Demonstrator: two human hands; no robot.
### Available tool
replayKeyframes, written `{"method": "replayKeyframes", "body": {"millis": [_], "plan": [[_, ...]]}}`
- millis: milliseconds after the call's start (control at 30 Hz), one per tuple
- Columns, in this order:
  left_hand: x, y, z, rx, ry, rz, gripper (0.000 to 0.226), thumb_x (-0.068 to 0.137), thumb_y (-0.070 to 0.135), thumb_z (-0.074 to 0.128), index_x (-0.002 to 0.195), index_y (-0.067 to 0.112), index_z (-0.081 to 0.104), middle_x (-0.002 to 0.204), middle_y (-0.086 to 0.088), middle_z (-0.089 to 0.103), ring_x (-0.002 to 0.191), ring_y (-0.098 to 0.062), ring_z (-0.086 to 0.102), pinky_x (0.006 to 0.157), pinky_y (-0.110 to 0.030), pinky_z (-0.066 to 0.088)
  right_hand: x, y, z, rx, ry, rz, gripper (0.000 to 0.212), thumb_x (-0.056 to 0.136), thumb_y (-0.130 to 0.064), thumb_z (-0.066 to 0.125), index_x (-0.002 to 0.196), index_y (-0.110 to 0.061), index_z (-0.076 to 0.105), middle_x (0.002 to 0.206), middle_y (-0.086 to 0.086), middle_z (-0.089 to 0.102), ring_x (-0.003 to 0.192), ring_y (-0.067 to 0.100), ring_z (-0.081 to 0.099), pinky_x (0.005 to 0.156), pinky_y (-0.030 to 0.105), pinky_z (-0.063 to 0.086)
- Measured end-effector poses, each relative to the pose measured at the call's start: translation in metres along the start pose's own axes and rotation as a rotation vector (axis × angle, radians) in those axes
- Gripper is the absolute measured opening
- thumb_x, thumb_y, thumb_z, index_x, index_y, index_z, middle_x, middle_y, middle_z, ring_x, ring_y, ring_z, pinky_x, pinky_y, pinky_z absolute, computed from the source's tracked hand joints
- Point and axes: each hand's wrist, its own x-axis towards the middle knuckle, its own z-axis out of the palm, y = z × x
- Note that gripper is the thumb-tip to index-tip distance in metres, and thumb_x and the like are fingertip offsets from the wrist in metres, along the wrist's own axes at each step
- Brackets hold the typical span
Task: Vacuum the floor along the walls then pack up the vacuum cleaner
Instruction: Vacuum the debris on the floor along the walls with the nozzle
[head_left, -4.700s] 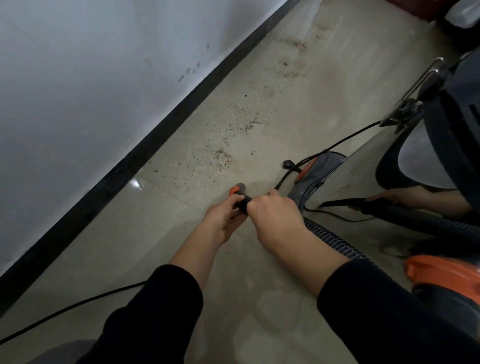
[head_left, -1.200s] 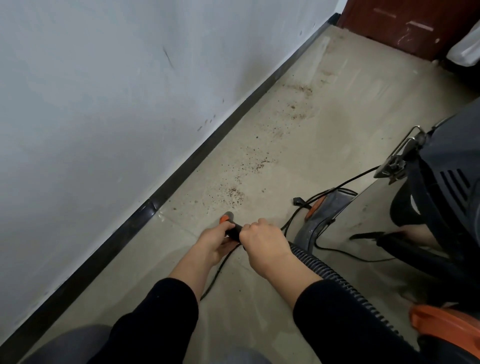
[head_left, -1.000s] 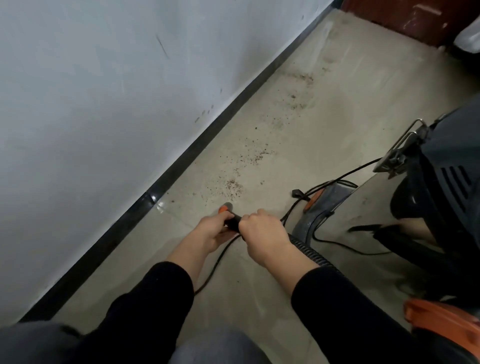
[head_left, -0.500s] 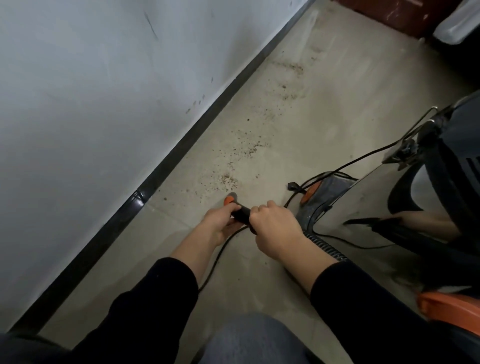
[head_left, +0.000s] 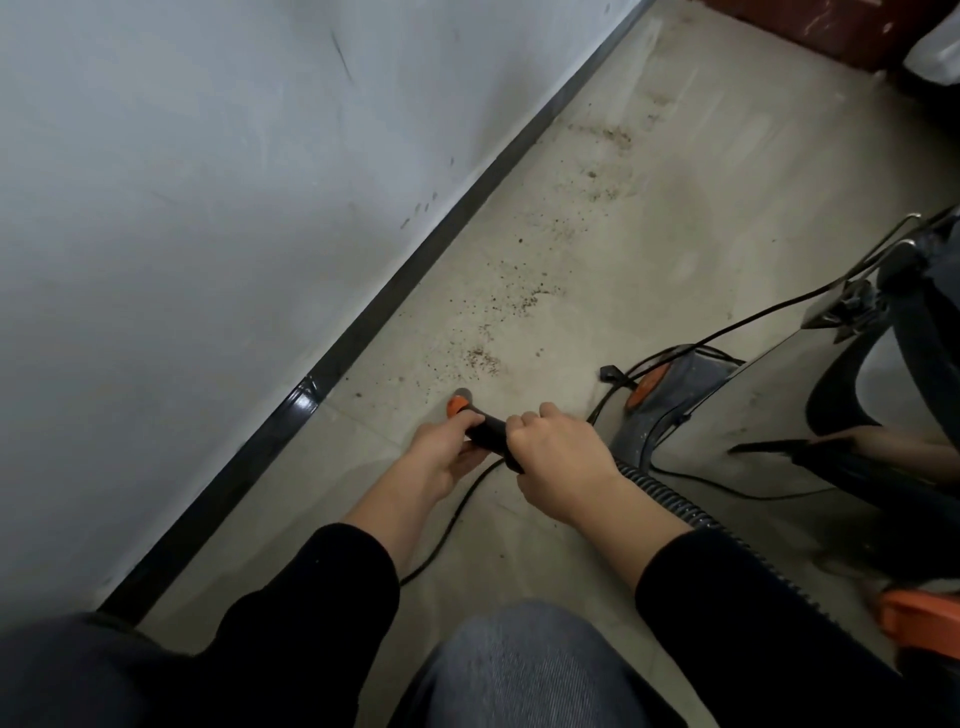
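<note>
My left hand (head_left: 441, 457) and my right hand (head_left: 558, 460) both grip the black vacuum hose end (head_left: 488, 434), which has an orange tip (head_left: 460, 405) close to the floor. The ribbed grey hose (head_left: 670, 501) runs back from my right hand toward the lower right. Brown crumbs (head_left: 483, 358) lie scattered on the beige tiled floor just beyond the tip, and more crumbs (head_left: 602, 137) lie farther along the black skirting board (head_left: 415, 270). The vacuum cleaner's shiny steel drum (head_left: 779, 415) and dark top (head_left: 930, 322) stand at the right.
A black power cord (head_left: 727, 327) with its plug (head_left: 610, 374) trails across the floor by a grey and orange floor nozzle (head_left: 670, 395). The white wall (head_left: 208, 208) fills the left. A dark red door (head_left: 841, 31) is at the far end. My knee (head_left: 524, 670) is below.
The hose tip has stayed low near the closest crumbs with both hands on it. My head has dropped and my knee has come into view at the bottom.
</note>
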Motion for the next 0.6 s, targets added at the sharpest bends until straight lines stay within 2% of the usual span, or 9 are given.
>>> {"method": "replayKeyframes", "body": {"millis": [133,333,467,600], "plan": [[-0.006,0.005,-0.021,0.002,0.042,0.013,0.035,0.093,0.005,0.059,0.126,-0.003,0.052,0.104,-0.025,0.062,0.083,-0.028,0.067,0.074,-0.033,0.056,0.008,-0.013,-0.003,0.020,0.004,-0.045,0.028,0.091,-0.009,0.052,0.118,-0.007,0.052,0.115,0.010,0.059,0.108,0.027,0.049,0.071,0.030,0.032],[-0.015,0.008,-0.039,-0.032,0.086,0.027,0.025,0.093,0.003,0.058,0.116,-0.003,0.050,0.090,-0.017,0.059,0.081,-0.026,0.064,0.080,-0.033,0.053,0.015,-0.023,-0.005,0.047,0.008,-0.095,0.027,0.092,-0.015,0.052,0.118,-0.009,0.051,0.114,0.007,0.060,0.107,0.025,0.049,0.068,0.030,0.032],[-0.017,0.013,-0.050,-0.032,0.115,0.032,0.026,0.092,0.002,0.059,0.116,-0.002,0.049,0.094,-0.018,0.060,0.084,-0.027,0.065,0.075,-0.032,0.054,0.021,-0.029,-0.005,0.066,0.020,-0.132,0.023,0.093,-0.018,0.052,0.115,-0.010,0.052,0.111,0.006,0.061,0.104,0.024,0.050,0.066,0.030,0.032],[-0.019,0.018,-0.062,-0.045,0.136,0.033,0.021,0.092,0.002,0.059,0.111,-0.002,0.052,0.093,-0.018,0.061,0.094,-0.031,0.065,0.082,-0.034,0.054,0.027,-0.036,-0.006,0.088,0.028,-0.168,0.020,0.094,-0.019,0.052,0.112,-0.010,0.053,0.108,0.007,0.062,0.101,0.024,0.050,0.065,0.031,0.033]]}}
